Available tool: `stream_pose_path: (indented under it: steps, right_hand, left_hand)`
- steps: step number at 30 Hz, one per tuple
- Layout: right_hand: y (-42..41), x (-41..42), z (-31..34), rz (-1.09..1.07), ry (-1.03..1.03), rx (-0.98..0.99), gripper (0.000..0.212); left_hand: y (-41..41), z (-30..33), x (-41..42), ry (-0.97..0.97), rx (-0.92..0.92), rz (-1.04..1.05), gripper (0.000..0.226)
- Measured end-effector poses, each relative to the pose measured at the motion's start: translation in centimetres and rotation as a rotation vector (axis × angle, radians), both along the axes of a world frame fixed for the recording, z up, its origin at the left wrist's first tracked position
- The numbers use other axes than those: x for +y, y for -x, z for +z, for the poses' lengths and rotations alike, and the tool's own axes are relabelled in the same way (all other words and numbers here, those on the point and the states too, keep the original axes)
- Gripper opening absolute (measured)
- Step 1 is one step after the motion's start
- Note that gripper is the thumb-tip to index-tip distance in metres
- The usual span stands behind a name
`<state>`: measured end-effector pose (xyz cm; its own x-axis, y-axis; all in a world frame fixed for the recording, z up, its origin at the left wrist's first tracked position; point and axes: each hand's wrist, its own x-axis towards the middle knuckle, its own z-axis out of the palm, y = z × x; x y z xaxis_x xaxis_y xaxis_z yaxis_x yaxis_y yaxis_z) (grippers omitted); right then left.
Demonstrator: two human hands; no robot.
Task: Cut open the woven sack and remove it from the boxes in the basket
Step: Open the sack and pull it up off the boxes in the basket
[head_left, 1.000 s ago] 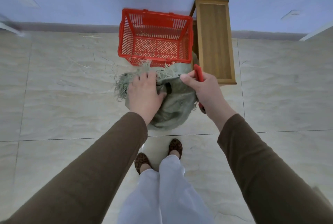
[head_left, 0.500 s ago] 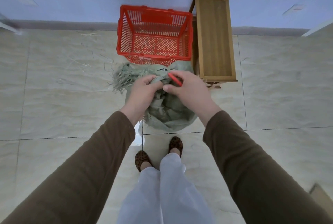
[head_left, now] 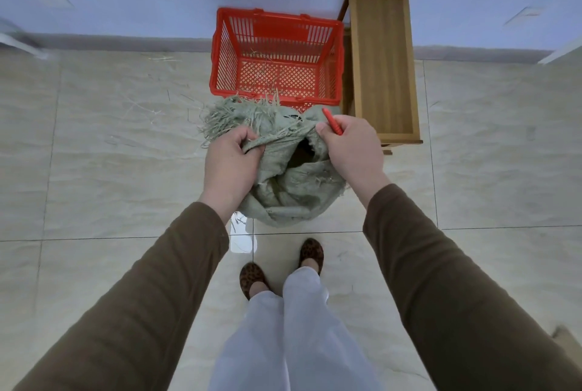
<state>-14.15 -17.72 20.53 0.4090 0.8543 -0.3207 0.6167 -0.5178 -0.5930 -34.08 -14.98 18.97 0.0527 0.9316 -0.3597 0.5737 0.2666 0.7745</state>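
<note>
A crumpled grey-green woven sack (head_left: 293,183) with a frayed edge hangs between my hands above the floor, in front of the red plastic basket (head_left: 220,54). My left hand (head_left: 230,164) grips the sack's left edge. My right hand (head_left: 352,148) grips the sack's right edge together with a red cutter handle (head_left: 332,121). A dark opening shows in the sack between the hands. The basket holds only a few loose fibres; no boxes are visible.
A wooden stool or small table (head_left: 382,63) stands against the wall just right of the basket. Loose sack fibres (head_left: 141,107) lie on the tiled floor to the left. My feet (head_left: 280,268) stand below the sack.
Both hands came together at the sack's top, then drew apart, stretching its edge and showing a dark opening. The red cutter turned in my right hand.
</note>
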Motion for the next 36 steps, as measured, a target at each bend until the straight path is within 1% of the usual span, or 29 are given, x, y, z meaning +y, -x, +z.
stream_pose_path:
  steps: [1, 3, 6, 8, 9, 10, 12, 13, 14, 16, 17, 19, 20, 21, 23, 25, 27, 31, 36]
  right_hand:
    - [0.4, -0.2, -0.1, 0.004, -0.019, -0.009, 0.043]
    - [1.0, -0.5, -0.2, 0.026, -0.080, 0.026, 0.042]
    - [0.6, -0.4, -0.1, 0.084, -0.132, 0.125, 0.042]
    - [0.1, -0.1, 0.2, 0.122, -0.144, 0.170, 0.041]
    - [-0.1, 0.0, 0.3, 0.129, -0.143, 0.174, 0.041]
    - [-0.4, 0.1, 0.3, 0.125, -0.135, 0.164, 0.040]
    - [-1.1, 0.2, 0.4, 0.089, -0.090, 0.111, 0.037]
    - [-1.4, 0.2, 0.5, 0.074, -0.057, 0.062, 0.033]
    - [-1.8, 0.3, 0.7, 0.072, -0.021, -0.013, 0.031]
    - [-1.9, 0.1, 1.7, 0.098, -0.016, -0.158, 0.040]
    - [-1.6, -0.2, 2.3, 0.124, -0.057, -0.177, 0.044]
    - [-0.6, -1.2, 3.3, 0.219, -0.102, -0.112, 0.042]
    - [-0.2, -1.9, 3.7, 0.294, -0.078, -0.111, 0.038]
    - [0.2, -2.7, 3.9, 0.374, -0.022, -0.171, 0.032]
    - [0.2, -3.6, 3.7, 0.480, 0.103, -0.363, 0.021]
    - [0.0, -3.7, 3.4, 0.470, 0.167, -0.464, 0.016]
    - [0.0, -3.3, 3.0, 0.450, 0.173, -0.494, 0.014]
    - [0.3, -2.6, 2.4, 0.430, 0.128, -0.549, 0.011]
    - [0.0, -2.1, 2.3, 0.463, 0.118, -0.560, 0.010]
  left_hand:
    - [0.1, 0.2, -0.1, -0.035, 0.076, -0.046, 0.006]
    - [-0.1, 0.7, -0.1, -0.083, 0.178, -0.121, 0.022]
    - [-1.8, 1.5, 0.2, -0.183, 0.202, -0.157, 0.047]
    - [-2.9, 1.1, 0.4, -0.168, 0.269, -0.235, 0.052]
    - [-3.2, 0.5, 0.5, -0.123, 0.290, -0.267, 0.046]
    - [-3.2, -0.2, 0.6, -0.055, 0.247, -0.255, 0.033]
    - [-3.1, -1.0, 0.6, 0.135, -0.051, -0.091, 0.004]
    - [-3.0, -1.3, 0.6, 0.214, -0.187, -0.004, 0.006]
    - [-2.9, -1.5, 0.5, 0.259, -0.281, 0.047, 0.009]
    - [-2.9, -1.7, 0.4, 0.301, -0.420, 0.100, 0.013]
    - [-3.0, -1.8, 0.3, 0.307, -0.452, 0.111, 0.013]
    - [-3.1, -1.9, 0.5, 0.287, -0.460, 0.115, 0.011]
    - [-3.2, -1.8, 0.6, 0.266, -0.444, 0.107, 0.010]
    - [-3.2, -1.8, 0.7, 0.245, -0.421, 0.103, 0.010]
    - [-3.1, -1.7, 1.1, 0.236, -0.409, 0.113, 0.010]
    - [-2.9, -1.5, 1.1, 0.279, -0.475, 0.124, 0.009]
    - [-2.7, -1.5, 1.1, 0.310, -0.526, 0.112, 0.009]
    - [-2.6, -1.7, 0.8, 0.296, -0.534, 0.091, 0.009]
    - [-2.2, -2.1, 0.5, 0.286, -0.511, 0.085, 0.008]
